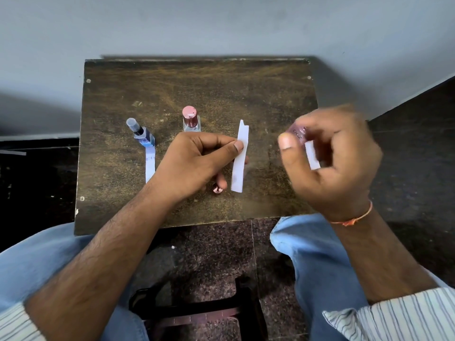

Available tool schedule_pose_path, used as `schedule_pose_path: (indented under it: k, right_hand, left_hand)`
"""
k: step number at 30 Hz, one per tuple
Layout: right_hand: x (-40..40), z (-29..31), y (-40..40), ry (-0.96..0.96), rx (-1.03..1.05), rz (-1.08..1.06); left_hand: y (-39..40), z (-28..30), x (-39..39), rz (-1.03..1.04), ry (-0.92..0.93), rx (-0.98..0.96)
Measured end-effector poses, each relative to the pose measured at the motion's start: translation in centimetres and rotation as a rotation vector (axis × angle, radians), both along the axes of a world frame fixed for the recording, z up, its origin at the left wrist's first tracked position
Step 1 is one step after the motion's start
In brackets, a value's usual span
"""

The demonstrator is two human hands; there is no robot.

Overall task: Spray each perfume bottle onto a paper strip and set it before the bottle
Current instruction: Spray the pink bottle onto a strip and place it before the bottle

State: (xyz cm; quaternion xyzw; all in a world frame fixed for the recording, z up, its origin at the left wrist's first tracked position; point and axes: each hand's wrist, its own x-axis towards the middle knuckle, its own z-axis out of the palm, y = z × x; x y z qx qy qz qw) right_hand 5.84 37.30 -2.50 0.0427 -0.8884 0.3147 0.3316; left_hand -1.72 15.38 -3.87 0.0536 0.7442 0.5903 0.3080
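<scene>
My left hand [197,163] pinches a white paper strip [238,166] upright over the middle of the small wooden table [172,89]. To its right, my right hand [330,158] grips a small pink perfume bottle [296,131], blurred with motion; a second white strip [312,155] shows behind its fingers. A blue bottle with a dark cap [141,134] stands at the left with a white strip [150,166] lying in front of it. A clear bottle with a pink cap [190,119] stands behind my left hand. A small pink cap [217,189] lies on the table under that hand.
The table stands against a grey wall. Dark speckled floor surrounds it, and a white strip [13,152] lies on the floor at far left. My knees in blue jeans flank the table's near edge, with a dark stool [209,306] between them.
</scene>
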Motion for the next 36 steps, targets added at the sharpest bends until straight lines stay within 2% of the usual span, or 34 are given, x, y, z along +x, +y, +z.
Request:
schedule_pose_path:
  k: [3,7,14,18,22,29,36]
  right_hand:
    - [0.1,-0.8,-2.1,-0.177,-0.054,0.113]
    - [0.0,-1.6,-3.2,-0.377,-0.148,0.076]
    - [-1.1,-2.0,-2.6,-0.541,-0.375,0.047]
    - [-1.4,-2.3,-2.7,-0.590,-0.432,0.080]
    - [-1.7,-2.5,-3.1,-0.630,-0.424,0.034]
    - [-2.4,-3.5,-3.3,-0.841,-0.383,-0.087]
    - [-2.9,-3.3,-3.7,-0.843,-0.368,-0.164]
  left_hand:
    - [-0.1,-0.1,0.0,0.039,-0.033,0.055]
    - [0.0,-0.2,-0.1,0.062,-0.068,0.091]
    - [-0.3,-0.5,-0.2,0.086,-0.121,0.067]
    - [-0.5,-0.6,-0.2,0.079,-0.155,0.066]
    - [-1.3,-0.6,-0.4,0.018,-0.141,0.025]
    - [-3.1,-0.8,-0.8,-0.151,-0.005,-0.177]
    - [-4.2,-1.1,-1.2,-0.265,0.087,-0.227]
